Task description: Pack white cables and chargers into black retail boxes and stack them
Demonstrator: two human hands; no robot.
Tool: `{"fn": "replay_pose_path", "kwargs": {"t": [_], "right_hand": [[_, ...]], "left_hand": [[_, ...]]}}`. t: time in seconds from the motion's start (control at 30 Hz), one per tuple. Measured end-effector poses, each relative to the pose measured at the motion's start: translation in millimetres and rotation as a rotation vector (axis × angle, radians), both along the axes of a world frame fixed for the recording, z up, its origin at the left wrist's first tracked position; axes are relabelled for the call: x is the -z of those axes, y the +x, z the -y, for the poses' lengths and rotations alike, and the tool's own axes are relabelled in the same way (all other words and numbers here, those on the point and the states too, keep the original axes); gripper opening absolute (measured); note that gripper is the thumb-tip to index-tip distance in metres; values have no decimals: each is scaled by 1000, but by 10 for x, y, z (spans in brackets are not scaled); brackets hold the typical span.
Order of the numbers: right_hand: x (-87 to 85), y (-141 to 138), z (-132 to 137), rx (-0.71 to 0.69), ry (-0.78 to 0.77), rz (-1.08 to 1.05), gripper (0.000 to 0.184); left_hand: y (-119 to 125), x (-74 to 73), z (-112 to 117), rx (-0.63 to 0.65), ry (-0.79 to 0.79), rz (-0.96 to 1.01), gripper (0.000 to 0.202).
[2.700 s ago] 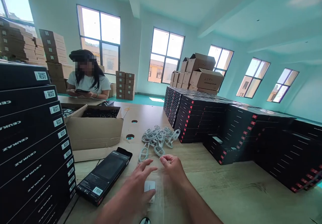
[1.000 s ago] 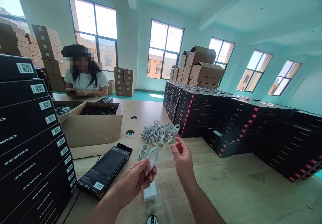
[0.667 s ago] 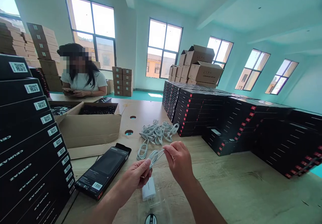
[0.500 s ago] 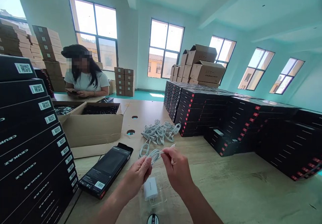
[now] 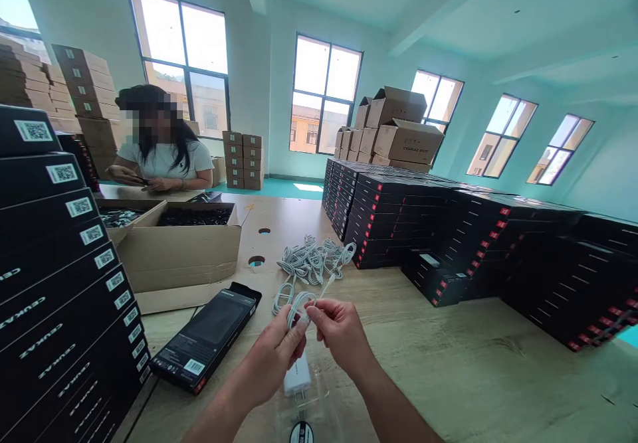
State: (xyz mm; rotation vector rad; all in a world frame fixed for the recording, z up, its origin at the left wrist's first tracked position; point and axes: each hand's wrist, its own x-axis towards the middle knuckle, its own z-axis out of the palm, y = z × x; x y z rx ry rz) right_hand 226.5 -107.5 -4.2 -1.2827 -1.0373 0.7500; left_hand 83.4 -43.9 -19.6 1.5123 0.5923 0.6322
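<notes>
My left hand and my right hand are pinched together on a coiled white cable held just above the wooden table. One cable end sticks up to the right of my fingers. Below my hands a white charger plug lies on the table. A pile of several more white cables lies farther back. A flat black retail box rests to the left of my hands.
A tall stack of black boxes stands at the left and long rows of black boxes at the right. An open cardboard carton sits behind the flat box. A seated person works at the far left.
My hands picked one cable off the table, lifted it, and have drawn close together, folding it into a tighter coil. The charger plug stays where it lay.
</notes>
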Motion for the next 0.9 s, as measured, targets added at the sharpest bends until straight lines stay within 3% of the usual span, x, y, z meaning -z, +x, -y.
{"fn": "replay_pose_path", "kwargs": {"t": [0.1, 0.17, 0.27, 0.37, 0.5, 0.63, 0.8, 0.9], "right_hand": [[46, -28, -33, 298, 178, 161, 32], [38, -29, -52, 374, 251, 12, 50], [-17, -45, -61, 144, 237, -358, 60], [-45, -121, -61, -66, 162, -498, 53], [-3, -241, -106, 30, 161, -518, 69], [-9, -273, -138, 102, 163, -516, 69], [-95, -226, -78, -171, 172, -547, 64], [-69, -204, -83, -157, 193, -516, 60]], "left_hand": [[31, -78, 7, -43, -156, 50, 52], [28, -125, 23, -19, -233, 78, 53], [20, -139, 84, 93, -327, 75, 51], [51, -113, 180, 183, -310, -3, 49], [120, -117, 283, 204, -183, -77, 37], [132, -137, 289, 165, -147, -69, 39], [66, -181, 254, 141, -312, -44, 56], [29, -239, 252, 163, -310, -109, 66]]}}
